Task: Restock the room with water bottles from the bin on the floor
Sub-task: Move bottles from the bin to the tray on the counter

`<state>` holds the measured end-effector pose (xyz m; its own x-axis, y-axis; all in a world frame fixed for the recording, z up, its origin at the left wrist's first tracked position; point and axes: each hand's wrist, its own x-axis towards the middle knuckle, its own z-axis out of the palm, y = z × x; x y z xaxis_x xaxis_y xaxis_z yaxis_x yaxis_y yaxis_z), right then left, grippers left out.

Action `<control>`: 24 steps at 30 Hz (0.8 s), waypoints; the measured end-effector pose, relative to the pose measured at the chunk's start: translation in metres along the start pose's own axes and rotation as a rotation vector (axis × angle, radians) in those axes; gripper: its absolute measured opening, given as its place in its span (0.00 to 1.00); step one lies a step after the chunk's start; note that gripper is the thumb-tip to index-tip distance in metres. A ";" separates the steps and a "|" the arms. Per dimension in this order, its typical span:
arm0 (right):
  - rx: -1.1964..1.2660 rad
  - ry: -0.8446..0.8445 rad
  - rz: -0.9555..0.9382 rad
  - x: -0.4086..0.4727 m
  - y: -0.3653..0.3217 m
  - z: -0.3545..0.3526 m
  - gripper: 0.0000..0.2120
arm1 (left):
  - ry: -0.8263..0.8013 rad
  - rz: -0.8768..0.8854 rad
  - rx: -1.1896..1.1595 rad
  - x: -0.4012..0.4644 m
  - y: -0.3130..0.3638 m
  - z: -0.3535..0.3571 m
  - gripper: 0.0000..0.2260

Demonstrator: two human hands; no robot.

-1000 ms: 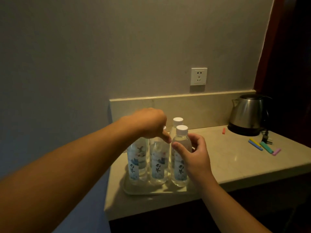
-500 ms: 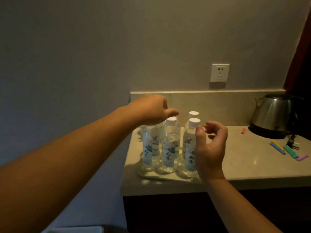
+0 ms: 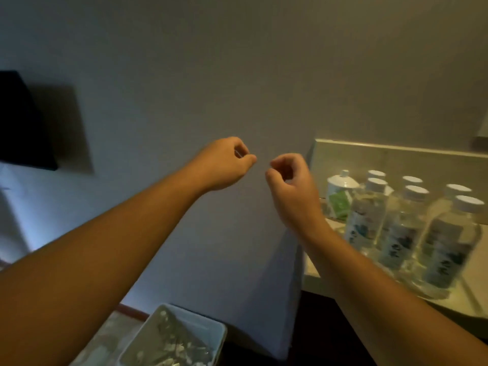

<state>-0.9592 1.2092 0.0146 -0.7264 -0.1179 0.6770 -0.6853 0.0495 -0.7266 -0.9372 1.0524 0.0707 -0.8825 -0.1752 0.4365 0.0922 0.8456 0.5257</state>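
Observation:
Several clear water bottles [image 3: 398, 228] with white caps and printed labels stand upright on a pale tray [image 3: 449, 297] at the right, on a stone counter. My left hand [image 3: 224, 163] and my right hand [image 3: 290, 186] hang in the air in front of the wall, left of the bottles, fingers loosely curled and holding nothing. Low down, a clear plastic bin [image 3: 171, 339] sits on the floor with more bottles lying in it, blurred.
A white lidded cup with a green packet [image 3: 339, 196] stands behind the bottles against the counter's backsplash [image 3: 396, 157]. A dark screen [image 3: 23, 122] hangs on the wall at left. The counter's dark front drops below its edge.
Both hands have come off the bottles and moved left, away from the tray. My view has swung left and down, bringing the floor bin into sight; kettle and socket are out of frame.

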 end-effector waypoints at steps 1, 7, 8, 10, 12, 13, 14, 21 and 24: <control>0.027 -0.031 0.093 0.003 0.002 0.022 0.07 | 0.019 -0.026 -0.003 -0.005 -0.021 -0.015 0.11; 0.222 -0.191 0.590 0.008 0.005 0.162 0.05 | 0.118 -0.166 -0.109 -0.041 -0.151 -0.095 0.03; 0.242 -0.202 0.634 0.006 0.004 0.184 0.06 | 0.134 -0.193 -0.152 -0.046 -0.171 -0.103 0.04; 0.272 -0.232 0.685 0.001 0.005 0.224 0.07 | 0.152 -0.244 -0.222 -0.055 -0.207 -0.115 0.05; 0.279 -0.253 0.719 -0.006 0.010 0.258 0.06 | 0.146 -0.274 -0.261 -0.060 -0.240 -0.123 0.05; 0.272 -0.260 0.737 -0.009 0.014 0.272 0.05 | 0.142 -0.284 -0.278 -0.061 -0.255 -0.125 0.05; 0.263 -0.266 0.756 -0.013 0.019 0.284 0.04 | 0.135 -0.291 -0.291 -0.061 -0.269 -0.125 0.05; 0.187 -0.227 0.844 -0.011 0.080 0.338 0.05 | 0.058 -0.351 -0.374 -0.037 -0.350 -0.092 0.11; 0.160 -0.208 0.890 -0.001 0.121 0.359 0.04 | 0.023 -0.407 -0.412 -0.014 -0.383 -0.065 0.11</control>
<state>-1.0225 0.8590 -0.1162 -0.9469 -0.2784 -0.1611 0.1467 0.0719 -0.9866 -0.9304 0.6984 -0.0896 -0.8747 -0.4600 0.1524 -0.0771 0.4426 0.8934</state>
